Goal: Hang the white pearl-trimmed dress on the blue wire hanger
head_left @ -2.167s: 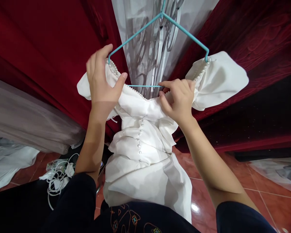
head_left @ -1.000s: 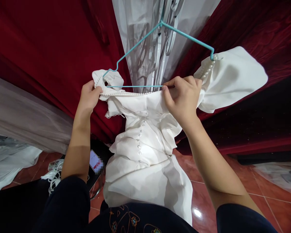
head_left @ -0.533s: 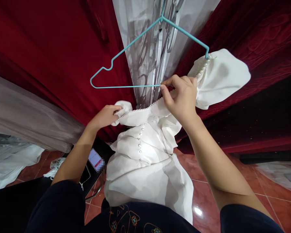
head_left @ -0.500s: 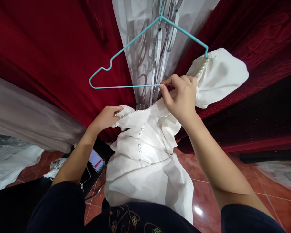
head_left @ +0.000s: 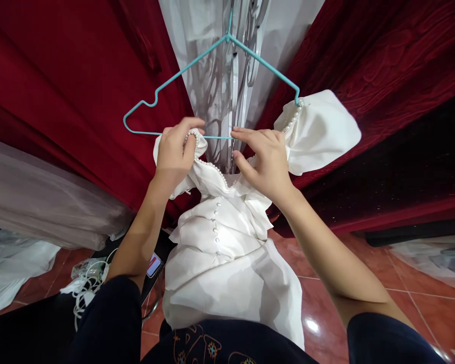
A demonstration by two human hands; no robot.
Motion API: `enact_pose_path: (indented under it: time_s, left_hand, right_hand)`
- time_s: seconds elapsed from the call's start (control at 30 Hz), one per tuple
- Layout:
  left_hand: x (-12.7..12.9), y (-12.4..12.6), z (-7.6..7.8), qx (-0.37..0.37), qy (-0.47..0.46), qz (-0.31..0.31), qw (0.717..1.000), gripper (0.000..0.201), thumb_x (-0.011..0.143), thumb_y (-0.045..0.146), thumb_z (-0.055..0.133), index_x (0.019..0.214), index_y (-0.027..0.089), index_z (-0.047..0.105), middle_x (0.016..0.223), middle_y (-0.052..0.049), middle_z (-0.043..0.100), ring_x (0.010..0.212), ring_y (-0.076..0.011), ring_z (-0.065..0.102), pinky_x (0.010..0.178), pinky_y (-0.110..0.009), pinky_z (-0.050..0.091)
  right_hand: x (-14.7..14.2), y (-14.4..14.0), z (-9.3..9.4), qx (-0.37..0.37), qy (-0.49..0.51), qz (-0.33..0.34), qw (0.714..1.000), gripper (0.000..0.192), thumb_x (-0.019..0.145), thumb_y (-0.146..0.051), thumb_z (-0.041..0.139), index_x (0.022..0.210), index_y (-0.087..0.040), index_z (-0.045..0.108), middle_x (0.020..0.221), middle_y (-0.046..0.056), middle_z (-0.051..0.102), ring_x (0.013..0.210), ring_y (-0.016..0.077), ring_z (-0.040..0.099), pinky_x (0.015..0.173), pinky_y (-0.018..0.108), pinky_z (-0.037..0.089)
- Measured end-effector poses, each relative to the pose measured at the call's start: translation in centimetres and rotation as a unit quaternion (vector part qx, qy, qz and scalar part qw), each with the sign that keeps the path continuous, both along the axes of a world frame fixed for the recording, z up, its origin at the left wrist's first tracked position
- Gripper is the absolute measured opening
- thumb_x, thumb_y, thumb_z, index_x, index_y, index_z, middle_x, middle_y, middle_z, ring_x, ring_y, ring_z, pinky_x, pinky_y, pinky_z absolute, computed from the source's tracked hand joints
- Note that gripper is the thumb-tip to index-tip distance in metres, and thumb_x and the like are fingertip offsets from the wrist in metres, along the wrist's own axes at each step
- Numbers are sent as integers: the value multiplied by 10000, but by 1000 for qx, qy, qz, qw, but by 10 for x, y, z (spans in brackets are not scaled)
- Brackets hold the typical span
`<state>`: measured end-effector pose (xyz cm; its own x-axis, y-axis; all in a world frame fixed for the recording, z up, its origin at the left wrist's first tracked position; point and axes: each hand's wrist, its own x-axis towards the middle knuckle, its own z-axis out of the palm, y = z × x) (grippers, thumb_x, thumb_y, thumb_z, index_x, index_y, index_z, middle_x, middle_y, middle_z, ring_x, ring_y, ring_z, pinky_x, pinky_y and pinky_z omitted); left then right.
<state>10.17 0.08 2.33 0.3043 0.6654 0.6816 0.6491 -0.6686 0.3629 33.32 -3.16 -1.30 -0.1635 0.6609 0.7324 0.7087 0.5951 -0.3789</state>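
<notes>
Far left: white cords (head_left: pixel 86 285) bunched on a black surface; phone (head_left: pixel 153 265) lit beside the left forearm.

Left hand (head_left: pixel 176 151): fingers half curled, thumb bent in, holding the left sleeve (head_left: pixel 200 145) by its pearl-trimmed edge. Half a second ago it was well below the hanger (head_left: pixel 228 37); now it is up at the lower bar. The hanger's left end shows bare, so this side looks unseated, though nearer. Whether the bar runs inside the sleeve, cannot tell.

Centre: white dress (head_left: pixel 227 247) below the hanger, bodice sagging.

Right hand (head_left: pixel 261 159): thumb now parted from the fingers, fingertips at the bar; cannot tell if they grip it.

Right sleeve (head_left: pixel 326 131): pearl edge on the hanger's right end, seemingly bearing weight.
</notes>
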Motion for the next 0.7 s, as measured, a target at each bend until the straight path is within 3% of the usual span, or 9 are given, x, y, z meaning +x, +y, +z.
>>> enact_pose_path:
  time_s: [0.07, 0.13, 0.27, 0.37, 0.43, 0.5, 0.6, 0.7]
  left_hand:
    - [2, 2, -8, 4, 38, -5, 999, 324, 1020, 111, 452, 1147, 242, 719, 1120, -38, 798, 1080, -248, 736, 1055, -417, 492]
    - [3, 1, -12, 7, 50, -11, 999, 339, 995, 103, 463, 1117, 247, 745, 1095, -34, 796, 1048, -250, 724, 1025, -417, 480]
    - [1, 1, -13, 0, 47, -19, 999, 368, 975, 101, 482, 1132, 260, 774, 1080, -25, 800, 1015, -249, 718, 986, -420, 470]
    - [-4, 4, -11, 14, 52, -10, 999, 369, 971, 96, 488, 1114, 266, 782, 1053, -20, 801, 979, -252, 712, 957, -431, 464]
    - [-9, 4, -10, 35, 58, 7, 998, 368, 963, 88, 491, 1101, 268, 782, 1027, -21, 798, 959, -257, 703, 943, -440, 460]
    - [-14, 1, -9, 59, 65, 23, 996, 372, 958, 80, 487, 1082, 266, 784, 995, -26, 791, 938, -260, 694, 931, -444, 458]
    - [-18, -5, -6, 83, 79, 23, 993, 394, 960, 70, 468, 1082, 257, 793, 981, -40, 784, 915, -259, 684, 902, -438, 457]
    - [-18, -9, -4, 82, 88, 24, 993, 425, 947, 54, 460, 1118, 253, 794, 992, -42, 781, 919, -252, 682, 900, -426, 456]
  right_hand:
    - [9, -7, 5, 7, -4, 10, 1000, 334, 1031, -342, 564, 1341, -299, 680, 1420, 56, 746, 1266, 286, 692, 1130, 536, 482]
    - [22, -9, 10, 60, 24, -15, 998, 299, 1049, -348, 535, 1306, -307, 681, 1380, 84, 742, 1305, 307, 676, 1145, 568, 480]
    - [52, 4, 14, 187, 97, -163, 964, 351, 1037, -434, 593, 1346, -276, 641, 1407, 167, 664, 1409, 390, 579, 1211, 659, 398]
    - [66, 18, 18, 145, 79, -173, 971, 370, 1028, -422, 627, 1359, -258, 636, 1388, 164, 691, 1347, 368, 621, 1254, 675, 352]
    - [70, 23, 25, 98, 82, -158, 979, 270, 1043, -333, 588, 1270, -243, 702, 1261, 140, 761, 1155, 294, 708, 1164, 593, 470]
    - [76, 23, 34, 72, 103, -151, 981, 236, 1046, -264, 552, 1158, -232, 757, 1128, 118, 799, 970, 238, 732, 956, 476, 565]
    - [96, 27, 41, 99, 175, -145, 969, 179, 1034, -253, 574, 1024, -232, 752, 1000, 120, 797, 863, 221, 724, 758, 396, 553]
    - [127, 34, 30, 109, 228, -178, 951, 120, 1021, -320, 621, 959, -267, 709, 949, 111, 785, 807, 216, 718, 689, 379, 531]
